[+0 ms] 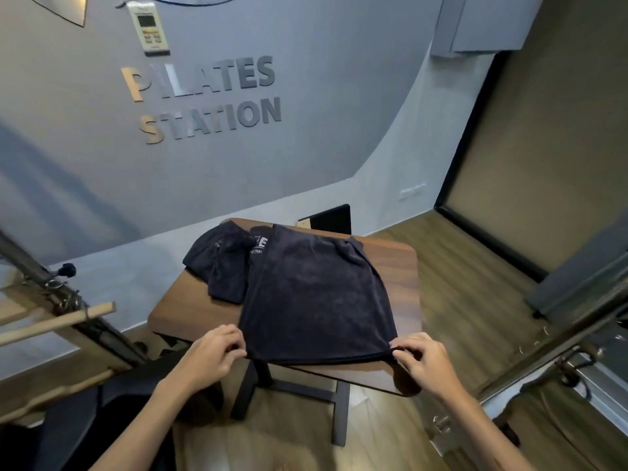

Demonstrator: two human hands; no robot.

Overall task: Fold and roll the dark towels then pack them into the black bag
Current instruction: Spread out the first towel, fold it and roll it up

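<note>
Pinching the near-left corner of the dark navy folded terry towel [316, 297] is the left hand [212, 351], fingers curled, thumb and fingertips closing on the hem. Towel is lying flat on the small brown wooden table [394, 266], spreading away from both hands, near edge running between them along the table's near edge. Right hand [421, 356] is pinching the near-right corner the same way, fingers curled on the doubled edge, corner lifting slightly off the tabletop.

Beyond the left hand, further back on the table, a crumpled pile of dark towels with pale printed lettering [221, 263] is sitting just beside the flat towel, its edge tucking under it. Behind the far edge of the table, a black flat rectangular object [331, 217] is standing upright; cannot tell whether it is the bag.

Left of the left hand, a pale wooden bar on a metal frame [57, 322] is sticking into view. On the grey wall [306, 147] ahead, raised lettering is reading PILATES STATION [204, 98].
</note>
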